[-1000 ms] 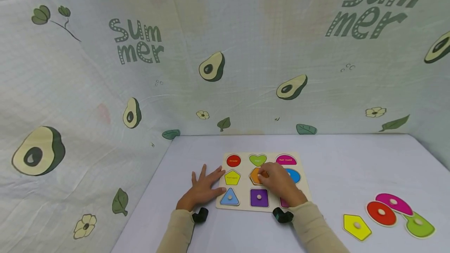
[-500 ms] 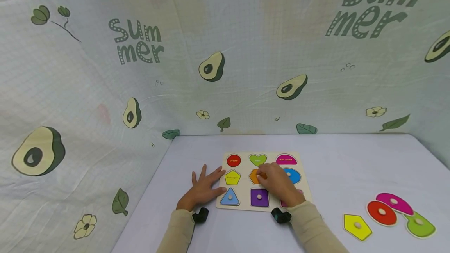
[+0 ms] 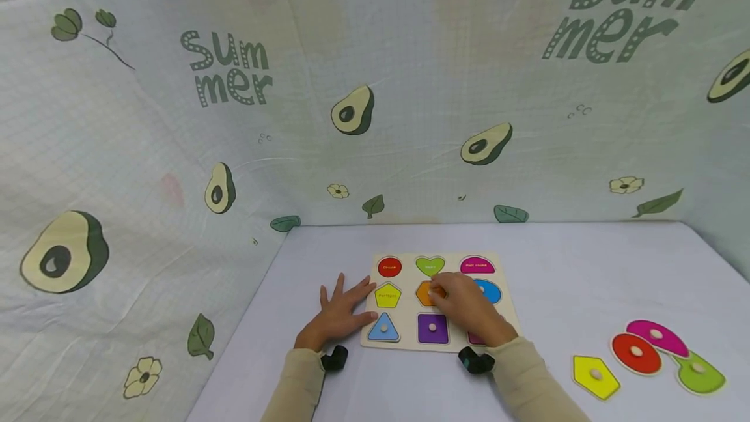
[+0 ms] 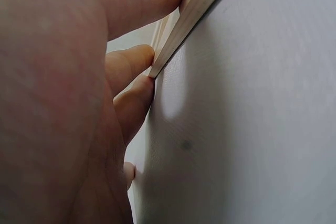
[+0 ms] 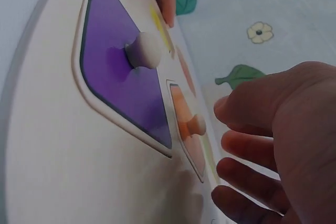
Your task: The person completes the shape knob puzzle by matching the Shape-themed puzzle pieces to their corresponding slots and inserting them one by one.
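A wooden shape puzzle board point(image 3: 407, 337) lies on the table. My left hand point(image 3: 335, 318) has its fingers spread, with thumb and fingertips touching the board's left edge. My right hand point(image 3: 469, 305) is over the board's middle, beside the orange hexagon piece point(image 3: 423, 294). In the right wrist view, thumb and fingers stand apart from the hexagon's wooden knob point(image 5: 197, 125). The hexagon sits in its recess. A purple square piece point(image 3: 432, 338), light blue triangle piece point(image 3: 382, 337) and blue oval piece point(image 3: 494, 292) are also in the board. My right hand partly covers a pink piece.
On the right of the table lie a yellow pentagon piece point(image 3: 586, 370), a red circle piece point(image 3: 627, 358), a magenta half-round piece point(image 3: 670, 344) and a green heart piece point(image 3: 709, 379), the last three overlapping. A printed cloth point(image 3: 410, 168) hangs behind the table.
The orange hexagon piece has gone from slightly askew to flat in its recess. My right hand has let go of its knob. My left hand has stayed put.
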`<state>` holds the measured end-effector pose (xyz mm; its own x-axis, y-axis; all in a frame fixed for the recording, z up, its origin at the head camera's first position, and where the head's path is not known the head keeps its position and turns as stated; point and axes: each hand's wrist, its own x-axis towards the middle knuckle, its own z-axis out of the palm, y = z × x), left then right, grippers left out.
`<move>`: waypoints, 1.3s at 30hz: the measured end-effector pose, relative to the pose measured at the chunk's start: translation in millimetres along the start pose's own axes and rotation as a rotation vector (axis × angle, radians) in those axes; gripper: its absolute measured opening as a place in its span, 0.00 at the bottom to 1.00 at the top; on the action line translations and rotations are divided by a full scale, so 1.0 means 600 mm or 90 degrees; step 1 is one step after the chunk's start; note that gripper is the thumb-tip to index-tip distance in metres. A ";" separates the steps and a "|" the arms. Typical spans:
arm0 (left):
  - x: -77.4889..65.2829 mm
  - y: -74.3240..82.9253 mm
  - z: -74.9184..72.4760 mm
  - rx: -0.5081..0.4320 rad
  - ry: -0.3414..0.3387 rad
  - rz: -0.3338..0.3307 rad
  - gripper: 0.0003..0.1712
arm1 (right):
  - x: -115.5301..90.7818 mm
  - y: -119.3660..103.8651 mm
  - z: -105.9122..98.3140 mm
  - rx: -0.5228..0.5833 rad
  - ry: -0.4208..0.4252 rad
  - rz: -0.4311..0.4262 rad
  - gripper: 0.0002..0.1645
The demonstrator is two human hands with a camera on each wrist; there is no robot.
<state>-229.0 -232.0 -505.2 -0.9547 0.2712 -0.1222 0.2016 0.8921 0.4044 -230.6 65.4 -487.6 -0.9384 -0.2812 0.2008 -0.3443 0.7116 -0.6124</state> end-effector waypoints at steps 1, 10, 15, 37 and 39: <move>0.000 0.000 0.000 0.002 0.001 0.000 0.42 | -0.001 -0.001 -0.003 -0.008 0.005 -0.007 0.16; 0.003 -0.001 0.001 0.002 -0.001 0.001 0.41 | -0.042 0.000 -0.046 -0.015 0.014 0.009 0.10; 0.002 -0.004 0.002 0.009 -0.002 0.000 0.41 | -0.069 0.012 -0.070 -0.049 0.019 0.003 0.08; -0.003 -0.004 0.005 -0.006 0.008 0.005 0.41 | -0.168 0.085 -0.152 -0.086 -0.037 0.118 0.14; -0.004 -0.002 0.002 -0.002 0.005 0.006 0.41 | -0.176 0.092 -0.159 -0.088 -0.041 0.125 0.14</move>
<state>-226.9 -233.1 -506.5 -0.9546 0.2769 -0.1103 0.2105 0.8884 0.4080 -153.4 195.8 -469.9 -0.9853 -0.1671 0.0363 -0.1612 0.8364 -0.5238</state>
